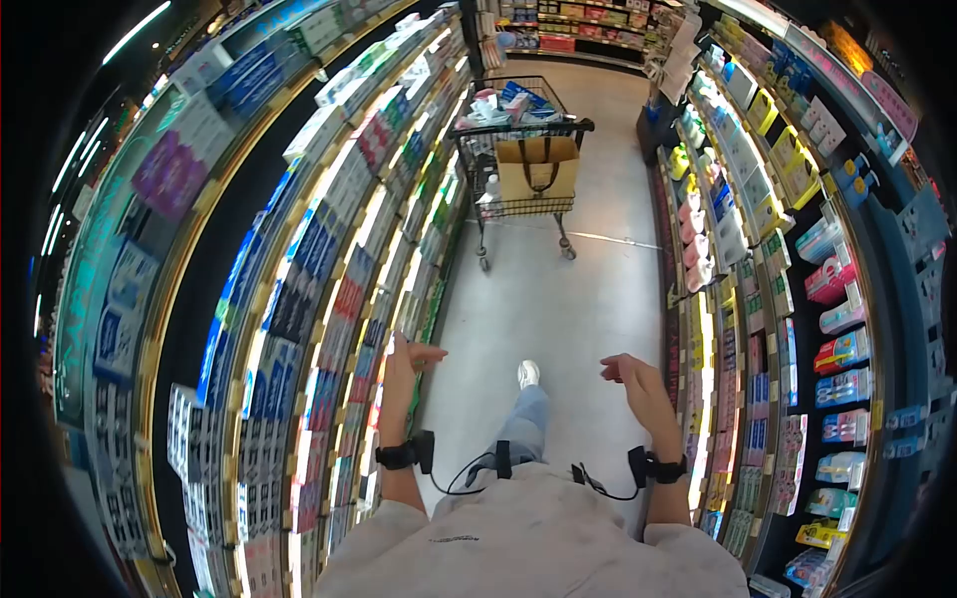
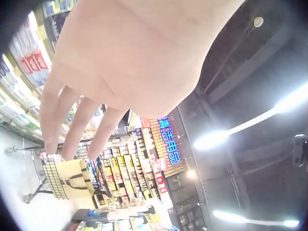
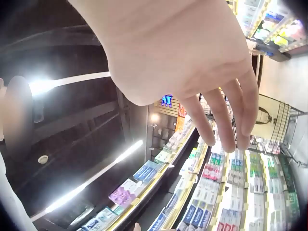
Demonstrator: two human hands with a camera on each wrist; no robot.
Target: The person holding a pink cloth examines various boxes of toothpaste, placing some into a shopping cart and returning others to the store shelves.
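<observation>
My left hand (image 1: 401, 384) is raised in front of my body on the left, its fingers loosely extended and holding nothing. On the right my other hand (image 1: 640, 391) hangs in the air with relaxed fingers and nothing in its grasp. Both wrists wear black straps with cameras. Ahead in the aisle stands a black wire shopping cart (image 1: 528, 206), beyond the reach of either hand. A brown paper bag (image 1: 563, 169) with dark handles hangs at its near side, and several packages (image 1: 518, 100) lie in the basket.
Shelves of boxed goods (image 1: 329, 269) line the left side of the aisle. Along the right run shelves with bottles and hanging packs (image 1: 842, 349). The pale floor (image 1: 538, 299) lies between them, with my foot (image 1: 528, 374) on it. More shelving (image 1: 578, 30) crosses the far end.
</observation>
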